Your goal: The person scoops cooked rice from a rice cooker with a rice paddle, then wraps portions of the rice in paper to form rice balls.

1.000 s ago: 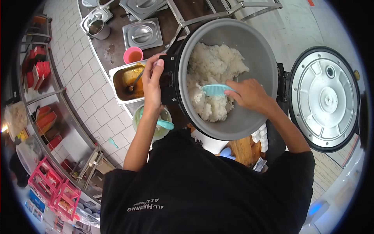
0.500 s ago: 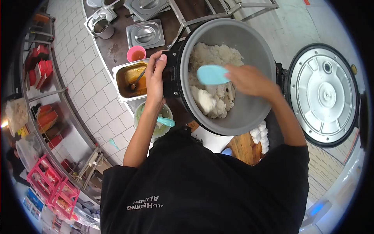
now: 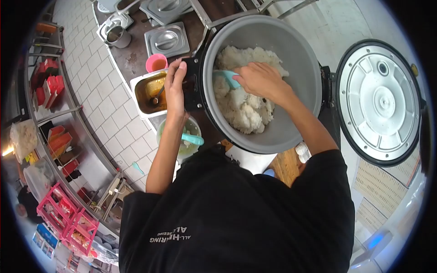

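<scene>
In the head view, a blue paddle [image 3: 226, 77] was gripped in the right hand [image 3: 261, 81], its blade set against rice [image 3: 248, 111] near nine o'clock inside the pot [image 3: 304, 75]. The rice was heaped from seven to twelve o'clock. The handle [image 3: 191, 85] at the pot's outer nine o'clock was touched by the left hand [image 3: 175, 86]; how tightly, could not be told. The raised lid [image 3: 381, 102] was seen at three o'clock, a pan [image 3: 135, 96] at nine, a bowl [image 3: 193, 127] at eight.
</scene>
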A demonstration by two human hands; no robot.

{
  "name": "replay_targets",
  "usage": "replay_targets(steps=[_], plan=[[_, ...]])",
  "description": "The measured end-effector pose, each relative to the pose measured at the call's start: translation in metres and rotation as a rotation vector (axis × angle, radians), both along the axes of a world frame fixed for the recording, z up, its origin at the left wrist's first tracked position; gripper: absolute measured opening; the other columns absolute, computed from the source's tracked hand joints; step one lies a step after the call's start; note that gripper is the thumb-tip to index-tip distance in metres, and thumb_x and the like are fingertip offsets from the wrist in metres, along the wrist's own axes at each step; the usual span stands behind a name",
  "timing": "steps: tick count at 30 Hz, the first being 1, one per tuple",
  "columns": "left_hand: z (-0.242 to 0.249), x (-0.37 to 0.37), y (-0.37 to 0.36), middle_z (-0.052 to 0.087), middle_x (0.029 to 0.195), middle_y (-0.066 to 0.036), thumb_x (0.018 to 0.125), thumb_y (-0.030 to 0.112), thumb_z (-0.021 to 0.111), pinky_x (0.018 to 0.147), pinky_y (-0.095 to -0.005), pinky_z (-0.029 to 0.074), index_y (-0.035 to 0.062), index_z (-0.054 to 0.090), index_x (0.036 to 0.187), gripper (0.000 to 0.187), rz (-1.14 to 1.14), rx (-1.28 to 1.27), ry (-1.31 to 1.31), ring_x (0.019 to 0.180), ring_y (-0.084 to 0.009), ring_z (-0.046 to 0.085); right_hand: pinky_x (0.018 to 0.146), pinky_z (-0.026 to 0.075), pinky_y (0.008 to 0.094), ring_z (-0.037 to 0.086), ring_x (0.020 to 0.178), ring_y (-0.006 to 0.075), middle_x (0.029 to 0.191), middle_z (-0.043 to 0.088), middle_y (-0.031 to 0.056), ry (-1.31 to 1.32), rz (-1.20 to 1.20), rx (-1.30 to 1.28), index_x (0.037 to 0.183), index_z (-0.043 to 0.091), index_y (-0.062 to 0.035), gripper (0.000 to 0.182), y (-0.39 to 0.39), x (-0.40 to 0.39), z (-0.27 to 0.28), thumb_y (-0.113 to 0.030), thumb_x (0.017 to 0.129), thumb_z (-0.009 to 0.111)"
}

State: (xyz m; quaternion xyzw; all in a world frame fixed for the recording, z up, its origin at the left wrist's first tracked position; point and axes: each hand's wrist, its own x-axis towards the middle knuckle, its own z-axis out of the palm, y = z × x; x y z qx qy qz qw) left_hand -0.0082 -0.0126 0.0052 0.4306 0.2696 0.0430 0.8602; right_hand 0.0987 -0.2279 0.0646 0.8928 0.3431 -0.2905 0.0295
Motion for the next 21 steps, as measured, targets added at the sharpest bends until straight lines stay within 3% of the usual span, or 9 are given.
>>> replay_targets(steps=[2,5,7,9,11,14,16,18,21], plan=[[-0.014,0.009,0.007,0.063,0.106,-0.003,0.095,0.030,0.059,0.077,-0.0258,0.051,0.0051,0.054,0.127,0.041,0.026,0.069,-0.049,0.090,-0.0113,0.063,0.071,0.052,0.0489,0.066,0.076,0.0359,0.083,0.068,0.0182,-0.079,0.011,0.082,0.098,0.072,-0.0086,0.029,0.008,0.006,0.000,-0.031,0.096,0.054],[-0.013,0.007,0.006,0.063,0.104,-0.002,0.095,0.030,0.059,0.076,-0.0253,0.051,0.0061,0.056,0.121,0.035,0.037,0.059,-0.025,0.090,-0.0110,0.062,0.075,0.052,0.0495,0.066,0.079,0.0365,0.082,0.067,0.0182,0.083,-0.033,0.094,0.095,0.071,-0.0068,0.029,-0.003,0.031,0.044,-0.031,0.095,0.055],[-0.003,0.003,0.003,0.062,0.100,0.000,0.095,0.030,0.060,0.076,-0.0257,0.051,0.0072,0.057,0.115,0.031,0.015,-0.020,-0.042,0.088,-0.0108,0.062,0.075,0.052,0.0483,0.067,0.082,0.0348,0.084,0.069,0.0172,0.050,0.068,0.066,0.094,0.071,-0.0067,0.028,0.017,0.003,-0.011,-0.029,0.095,0.055],[-0.004,0.005,0.006,0.063,0.108,-0.002,0.095,0.031,0.060,0.081,-0.0273,0.051,0.0054,0.056,0.124,0.038,-0.028,0.019,-0.041,0.093,-0.0121,0.062,0.075,0.053,0.0471,0.068,0.085,0.0331,0.087,0.070,0.0162,-0.008,0.168,0.050,0.093,0.072,-0.0066,0.028,0.020,0.004,-0.023,-0.028,0.096,0.055],[-0.004,0.006,0.003,0.057,0.130,-0.007,0.094,0.034,0.062,0.095,-0.0295,0.046,0.0002,0.045,0.141,0.060,0.037,0.064,0.026,0.111,-0.0154,0.058,0.076,0.053,0.0452,0.068,0.085,0.0321,0.086,0.070,0.0164,0.170,0.060,0.074,0.093,0.073,-0.0066,0.026,0.004,0.025,-0.008,-0.026,0.094,0.055],[-0.007,0.007,0.006,0.056,0.130,-0.008,0.094,0.034,0.062,0.095,-0.0291,0.045,-0.0002,0.046,0.140,0.060,0.021,0.099,0.020,0.111,-0.0153,0.058,0.076,0.052,0.0444,0.067,0.086,0.0321,0.085,0.069,0.0164,0.123,0.065,0.104,0.088,0.072,-0.0060,0.025,-0.026,0.069,0.046,-0.027,0.091,0.059],[0.006,0.007,0.001,0.060,0.102,-0.002,0.097,0.028,0.059,0.081,-0.0234,0.046,0.0051,0.059,0.115,0.029,0.056,0.015,-0.015,0.091,-0.0092,0.058,0.076,0.051,0.0451,0.066,0.088,0.0337,0.086,0.069,0.0164,0.174,-0.020,0.078,0.088,0.071,-0.0065,0.025,-0.019,0.041,0.031,-0.028,0.090,0.060],[0.007,0.007,0.004,0.060,0.103,-0.002,0.097,0.027,0.059,0.081,-0.0236,0.046,0.0049,0.059,0.115,0.029,0.046,0.002,-0.016,0.091,-0.0095,0.058,0.077,0.051,0.0442,0.066,0.089,0.0342,0.089,0.070,0.0152,0.008,0.311,-0.293,0.089,0.073,-0.0087,0.025,0.001,-0.029,-0.019,-0.031,0.090,0.061],[0.006,0.004,0.001,0.061,0.103,-0.002,0.097,0.027,0.058,0.082,-0.0240,0.047,0.0044,0.059,0.114,0.028,0.066,-0.007,-0.002,0.091,-0.0095,0.058,0.077,0.051,0.0437,0.066,0.088,0.0349,0.091,0.070,0.0143,0.110,0.098,-0.237,0.088,0.073,-0.0090,0.025,-0.020,0.004,0.014,-0.031,0.088,0.062]])
